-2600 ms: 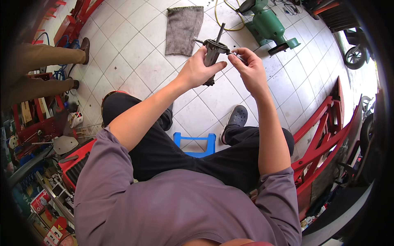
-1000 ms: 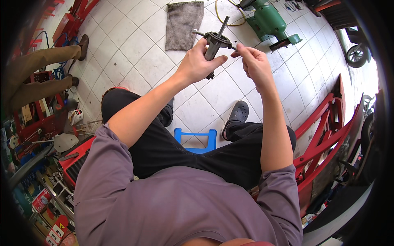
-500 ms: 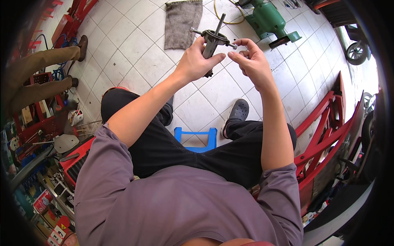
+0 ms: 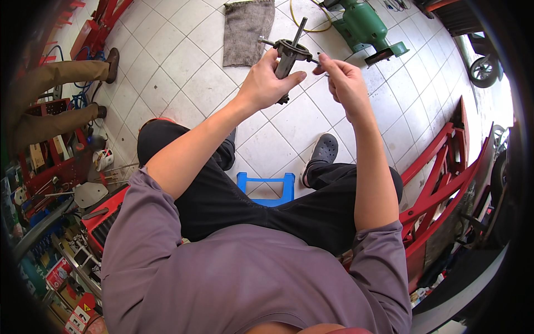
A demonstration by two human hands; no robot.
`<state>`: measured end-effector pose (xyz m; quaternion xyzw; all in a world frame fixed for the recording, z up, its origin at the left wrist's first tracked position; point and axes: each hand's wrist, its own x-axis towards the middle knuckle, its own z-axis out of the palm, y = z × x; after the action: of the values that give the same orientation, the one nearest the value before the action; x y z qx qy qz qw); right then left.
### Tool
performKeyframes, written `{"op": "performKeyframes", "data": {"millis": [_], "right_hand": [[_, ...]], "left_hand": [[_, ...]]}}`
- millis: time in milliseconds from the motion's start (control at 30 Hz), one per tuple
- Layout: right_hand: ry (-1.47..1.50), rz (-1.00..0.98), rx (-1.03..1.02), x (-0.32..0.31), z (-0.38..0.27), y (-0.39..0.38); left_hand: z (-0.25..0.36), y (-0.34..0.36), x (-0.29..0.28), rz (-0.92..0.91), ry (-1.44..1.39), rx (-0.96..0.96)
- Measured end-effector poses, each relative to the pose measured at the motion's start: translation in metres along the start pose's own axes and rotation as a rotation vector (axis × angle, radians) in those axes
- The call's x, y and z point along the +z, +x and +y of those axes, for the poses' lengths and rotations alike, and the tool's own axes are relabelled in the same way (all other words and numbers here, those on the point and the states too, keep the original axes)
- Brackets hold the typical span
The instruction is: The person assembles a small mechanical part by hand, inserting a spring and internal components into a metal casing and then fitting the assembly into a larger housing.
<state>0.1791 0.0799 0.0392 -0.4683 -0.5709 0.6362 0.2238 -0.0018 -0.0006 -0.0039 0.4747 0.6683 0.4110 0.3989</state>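
Note:
My left hand (image 4: 266, 83) is wrapped round the body of a dark metal cylindrical part (image 4: 286, 62), held up above the floor. A collar rings its top, a thin rod (image 4: 300, 31) rises from it, and a bolt (image 4: 266, 42) sticks out to the left. My left thumb lies across the near side. On the opposite side, my right hand (image 4: 344, 79) pinches the end of another bolt (image 4: 314, 60) between thumb and fingers. The fingers hide that bolt's tip. Below the left hand, the part's lower end shows dark and uneven.
A grey cloth mat (image 4: 248, 33) and a green bench grinder-like machine (image 4: 364, 25) lie ahead on the tiled floor. A blue stool (image 4: 289, 189) is between my legs. Red metal frames (image 4: 439, 189) stand at right. Another person's legs (image 4: 67, 78) and tools are at left.
My right hand has closed from a loose, spread pose onto the bolt's end at the right. My left hand and the metal part have hardly moved.

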Motion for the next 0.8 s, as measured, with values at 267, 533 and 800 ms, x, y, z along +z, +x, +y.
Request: {"op": "performKeyframes", "data": {"millis": [267, 533, 800], "right_hand": [[-0.090, 0.146, -0.361, -0.005, 0.011, 0.007], [-0.394, -0.034, -0.184, 0.004, 0.013, 0.000], [-0.019, 0.001, -0.087, 0.003, 0.005, 0.000]], "left_hand": [[-0.002, 0.000, 0.001, 0.000, 0.016, 0.000], [-0.007, 0.001, 0.002, -0.011, -0.040, 0.012], [-0.001, -0.001, 0.004, -0.017, -0.036, 0.000]]}}
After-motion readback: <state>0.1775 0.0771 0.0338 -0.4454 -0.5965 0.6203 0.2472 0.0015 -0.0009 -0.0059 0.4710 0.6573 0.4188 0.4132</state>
